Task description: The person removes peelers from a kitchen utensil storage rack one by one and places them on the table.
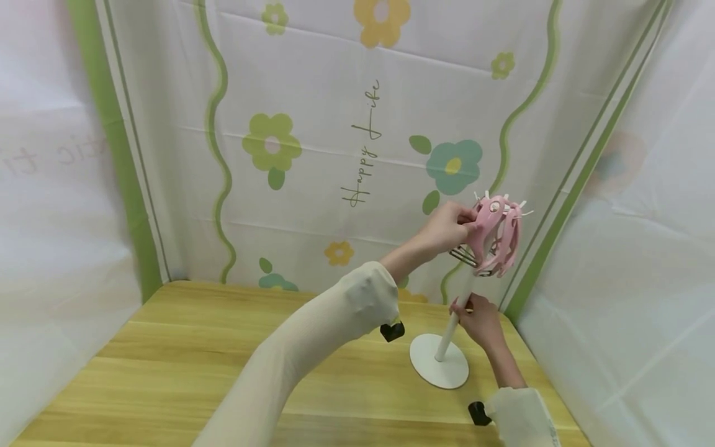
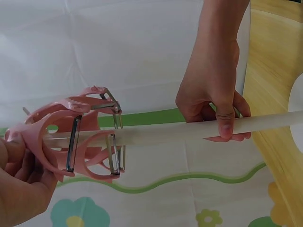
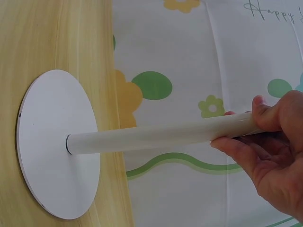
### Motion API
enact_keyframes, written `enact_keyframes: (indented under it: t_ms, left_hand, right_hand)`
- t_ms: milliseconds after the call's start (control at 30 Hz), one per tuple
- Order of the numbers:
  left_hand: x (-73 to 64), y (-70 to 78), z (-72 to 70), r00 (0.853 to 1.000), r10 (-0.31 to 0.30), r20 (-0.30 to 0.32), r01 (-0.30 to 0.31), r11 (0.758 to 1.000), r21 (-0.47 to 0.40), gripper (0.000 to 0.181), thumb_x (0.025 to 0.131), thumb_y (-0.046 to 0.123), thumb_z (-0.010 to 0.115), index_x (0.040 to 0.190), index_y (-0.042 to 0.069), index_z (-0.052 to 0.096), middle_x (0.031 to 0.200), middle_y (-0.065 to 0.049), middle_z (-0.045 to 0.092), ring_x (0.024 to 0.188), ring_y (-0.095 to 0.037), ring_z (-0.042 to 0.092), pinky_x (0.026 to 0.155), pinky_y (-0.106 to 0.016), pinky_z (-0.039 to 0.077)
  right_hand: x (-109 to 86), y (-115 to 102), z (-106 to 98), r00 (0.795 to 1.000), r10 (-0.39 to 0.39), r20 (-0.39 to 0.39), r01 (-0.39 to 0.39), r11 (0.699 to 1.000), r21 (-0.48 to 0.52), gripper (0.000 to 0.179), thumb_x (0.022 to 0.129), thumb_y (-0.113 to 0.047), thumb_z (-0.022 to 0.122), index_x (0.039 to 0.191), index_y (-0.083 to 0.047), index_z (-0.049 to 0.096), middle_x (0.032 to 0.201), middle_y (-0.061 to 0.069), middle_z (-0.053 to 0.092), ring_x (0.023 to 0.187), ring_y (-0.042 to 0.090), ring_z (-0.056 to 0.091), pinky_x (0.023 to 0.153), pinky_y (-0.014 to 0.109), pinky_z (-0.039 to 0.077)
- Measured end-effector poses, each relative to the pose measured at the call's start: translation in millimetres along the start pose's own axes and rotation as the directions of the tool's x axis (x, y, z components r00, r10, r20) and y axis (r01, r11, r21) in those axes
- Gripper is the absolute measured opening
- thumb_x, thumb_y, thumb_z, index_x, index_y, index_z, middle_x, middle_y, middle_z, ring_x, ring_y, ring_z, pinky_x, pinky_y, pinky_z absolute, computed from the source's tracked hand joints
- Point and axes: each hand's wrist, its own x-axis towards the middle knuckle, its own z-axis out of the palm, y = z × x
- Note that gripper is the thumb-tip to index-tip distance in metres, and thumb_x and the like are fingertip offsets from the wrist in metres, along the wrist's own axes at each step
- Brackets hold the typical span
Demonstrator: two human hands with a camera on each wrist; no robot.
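A white stand with a round base (image 1: pixel 429 370) and an upright pole (image 3: pixel 165 136) stands on the table's right side. Several pink peelers (image 1: pixel 509 239) with metal blades hang around its top, where short white hooks stick out. My left hand (image 1: pixel 444 231) pinches one pink peeler (image 2: pixel 34 136) by its handle end, at the left of the cluster. Whether that peeler sits on a hook cannot be told. Lower down, my right hand (image 3: pixel 274 158) grips the pole between thumb and fingers; the left wrist view shows this right hand (image 2: pixel 213 90) below the blades.
A wooden table (image 1: pixel 212 347) spreads below, its back edge against a white curtain (image 1: pixel 313 205) printed with flowers. Another white curtain (image 1: pixel 631 285) stands close on the right, and one more (image 1: pixel 56 248) on the left.
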Motion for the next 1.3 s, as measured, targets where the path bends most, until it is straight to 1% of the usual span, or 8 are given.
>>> enact_keyframes:
  t_ms: [100,200,367,633,833,1000,1167,1300]
  left_hand:
    - [-2.2,3.7,-2.4,1.000,-0.023,-0.002,0.023,1.000,-0.015,0.016,0.098,0.005,0.059,0.106,-0.003,0.072,0.094,-0.011,0.074,0.071,-0.003,0.058,0.059,-0.013,0.049]
    - [-4.8,6.6,-5.2,1.000,-0.030,-0.010,0.030,0.999,-0.014,0.017,0.098,0.006,0.060,0.107,-0.002,0.072,0.095,-0.011,0.074,0.073,-0.004,0.060,0.060,-0.014,0.050]
    - [-10.3,8.4,-9.9,1.000,-0.017,-0.011,0.017,1.000,0.000,0.014,0.097,0.006,0.062,0.102,-0.002,0.072,0.093,-0.012,0.073,0.071,-0.005,0.061,0.060,-0.014,0.051]
    - [-26.6,2.7,-16.5,1.000,-0.020,0.014,0.020,1.000,-0.008,0.012,0.096,0.005,0.064,0.097,-0.003,0.072,0.085,-0.012,0.073,0.061,-0.004,0.057,0.051,-0.016,0.046]
    - [-41.8,-9.8,-22.4,0.998,-0.059,0.038,0.059,0.998,-0.023,0.011,0.094,0.003,0.065,0.094,-0.006,0.071,0.082,-0.013,0.072,0.063,-0.005,0.060,0.058,-0.016,0.053]
    - [-55.7,-24.9,-27.2,0.994,-0.089,0.060,0.091,0.995,-0.043,0.011,0.093,0.002,0.066,0.092,-0.008,0.071,0.080,-0.015,0.071,0.064,-0.007,0.062,0.060,-0.019,0.056]
    - [-70.1,-42.3,-27.6,0.991,-0.117,0.068,0.121,0.991,-0.058,0.010,0.092,0.000,0.068,0.091,-0.010,0.070,0.081,-0.018,0.071,0.064,-0.008,0.063,0.061,-0.020,0.057]
    - [-79.7,-52.0,-26.0,0.988,-0.136,0.069,0.141,0.987,-0.077,0.009,0.091,-0.002,0.068,0.091,-0.011,0.069,0.080,-0.017,0.071,0.063,-0.008,0.063,0.062,-0.021,0.059]
  right_hand:
    - [-0.8,-0.8,-0.2,1.000,0.008,0.005,-0.008,1.000,-0.003,0.011,0.094,-0.009,0.065,0.093,0.002,0.066,0.092,0.021,0.074,0.090,0.035,0.072,0.071,0.042,0.062]
    - [-1.6,-1.7,-0.2,1.000,0.014,0.007,-0.014,1.000,0.000,0.011,0.094,-0.008,0.066,0.093,0.003,0.066,0.092,0.021,0.073,0.092,0.037,0.072,0.073,0.044,0.062]
    - [-1.4,-1.3,0.5,1.000,0.020,0.012,-0.020,1.000,0.013,0.011,0.094,-0.008,0.065,0.093,0.003,0.066,0.092,0.022,0.074,0.093,0.037,0.071,0.075,0.046,0.061]
    - [0.3,1.7,1.2,1.000,0.008,0.018,-0.008,1.000,0.005,0.012,0.094,-0.008,0.065,0.094,0.004,0.066,0.093,0.023,0.073,0.092,0.039,0.071,0.073,0.045,0.062]
    - [0.7,-1.2,-0.4,1.000,0.012,0.026,-0.012,1.000,0.000,0.013,0.095,-0.008,0.064,0.096,0.005,0.067,0.095,0.025,0.073,0.093,0.041,0.071,0.072,0.047,0.062]
    - [1.7,-1.4,0.6,1.000,0.007,0.025,-0.006,1.000,-0.024,0.015,0.095,-0.008,0.064,0.098,0.006,0.067,0.098,0.026,0.072,0.096,0.043,0.070,0.074,0.048,0.061]
    - [0.3,-0.8,1.1,0.999,0.022,0.032,-0.022,1.000,-0.010,0.013,0.095,-0.009,0.064,0.097,0.004,0.067,0.099,0.025,0.072,0.097,0.042,0.070,0.077,0.048,0.061]
    - [-0.8,0.2,0.8,0.998,0.043,0.038,-0.043,0.999,0.008,0.013,0.096,-0.010,0.064,0.097,0.003,0.067,0.100,0.025,0.072,0.098,0.041,0.070,0.075,0.045,0.062]
